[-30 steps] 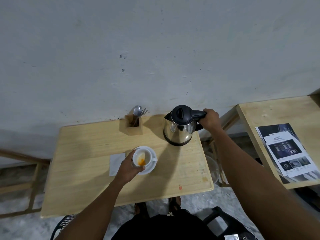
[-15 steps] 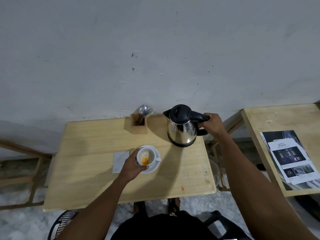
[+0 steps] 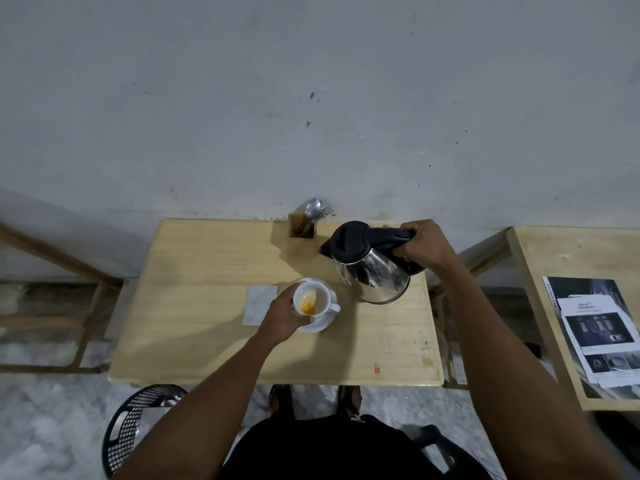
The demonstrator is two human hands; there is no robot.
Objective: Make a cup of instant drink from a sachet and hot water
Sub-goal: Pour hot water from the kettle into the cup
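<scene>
- Gripping the kettle point(image 3: 370, 268), your right hand point(image 3: 424, 245) has its fingers curled fully around the smooth black plastic handle at the top right of it.
- The kettle body is polished, mirror-like metal, rounded and wider at the base, with a black domed lid and a short pointed spout facing left; it is tilted, spout side toward the cup point(image 3: 311, 299).
- Your left hand point(image 3: 284, 315) wraps the cup from its left side: the thumb lies on the near rim, the other fingers curve round the far wall, and the small loop handle sticks out to the right, clear of your fingers.
- The cup is glossy white ceramic, round, tipped toward you; orange powder sits low on its inner wall, with a pale smear above.
- It is over a round white saucer point(image 3: 322, 323), near the middle of the table point(image 3: 194, 271); whether its base touches the saucer you cannot tell.
- The table is pale, matte wood with visible grain and rounded corners.
- A flat, square grey-white sheet point(image 3: 258, 299) lies just left of your left hand; whether it is the sachet cannot be told.
- A square wooden holder point(image 3: 302, 233) with a shiny metal spoon point(image 3: 312, 207) and a fork stands at the back edge, just left of the kettle spout.
</scene>
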